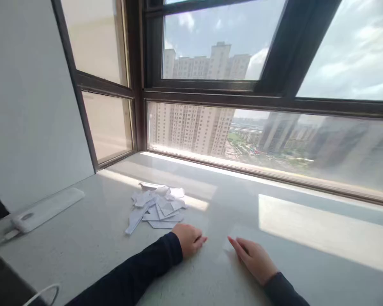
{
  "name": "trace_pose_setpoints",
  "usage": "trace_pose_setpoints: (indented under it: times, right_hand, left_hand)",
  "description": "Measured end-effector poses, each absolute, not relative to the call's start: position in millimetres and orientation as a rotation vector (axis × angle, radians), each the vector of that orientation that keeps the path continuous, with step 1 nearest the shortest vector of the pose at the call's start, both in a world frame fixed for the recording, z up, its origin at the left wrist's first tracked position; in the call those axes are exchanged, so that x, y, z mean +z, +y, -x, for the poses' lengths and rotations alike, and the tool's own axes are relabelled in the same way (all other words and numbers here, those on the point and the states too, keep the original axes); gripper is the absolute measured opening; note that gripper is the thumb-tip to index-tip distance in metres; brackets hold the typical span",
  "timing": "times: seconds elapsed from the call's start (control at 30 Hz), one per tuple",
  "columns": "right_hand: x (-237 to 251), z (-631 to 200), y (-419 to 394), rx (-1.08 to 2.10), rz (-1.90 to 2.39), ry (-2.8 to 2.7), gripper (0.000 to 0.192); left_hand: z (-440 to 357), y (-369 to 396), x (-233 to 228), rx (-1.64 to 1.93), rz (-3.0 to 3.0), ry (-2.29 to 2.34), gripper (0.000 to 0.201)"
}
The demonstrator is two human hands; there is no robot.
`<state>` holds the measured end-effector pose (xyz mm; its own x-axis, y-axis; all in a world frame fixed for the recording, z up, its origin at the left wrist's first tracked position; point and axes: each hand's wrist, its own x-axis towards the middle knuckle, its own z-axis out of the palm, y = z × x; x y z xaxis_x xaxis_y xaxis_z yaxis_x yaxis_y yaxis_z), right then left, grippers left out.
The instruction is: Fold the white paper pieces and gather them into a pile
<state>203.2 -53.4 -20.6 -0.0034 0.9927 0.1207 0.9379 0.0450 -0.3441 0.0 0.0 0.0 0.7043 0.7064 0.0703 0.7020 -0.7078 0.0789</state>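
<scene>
Pale, smooth sill [92,246] under dark-framed windows [210,51], high-rises outside, sun patches on the surface. White power strip [51,209] at far left. Loose heap of torn or folded white paper [161,207] sits left of center, just beyond the left hand [189,240]. Paper should be very light, thin, easily creased or torn, likely to slide; best pinched by an outer edge, e.g. the strip poking out near left. Left hand rests palm down, fingers curled in, pointing right; can't tell if anything is under them. Right hand [252,257] lies on its side, fingers together, pointing left; faint white patch at its fingertips, scrap or glare, grip unclear. Hands apart.
</scene>
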Motion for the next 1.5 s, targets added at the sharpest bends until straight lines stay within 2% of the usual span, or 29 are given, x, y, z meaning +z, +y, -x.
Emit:
trace_pose_setpoints:
  times: [1.27, 1.5]
  right_hand:
    - [-18.1, -202.4, -54.0, 0.35, 1.888, -1.97, 0.047]
    - [-18.1, -203.4, -52.5, 0.362, 1.9, -1.959, 0.046]
  left_hand:
    - [2.1, 3.1, -5.6, 0.192, -2.848, 1.153, 0.038]
    - [2.8, 8.8, -1.2, 0.302, -2.796, 1.149, 0.042]
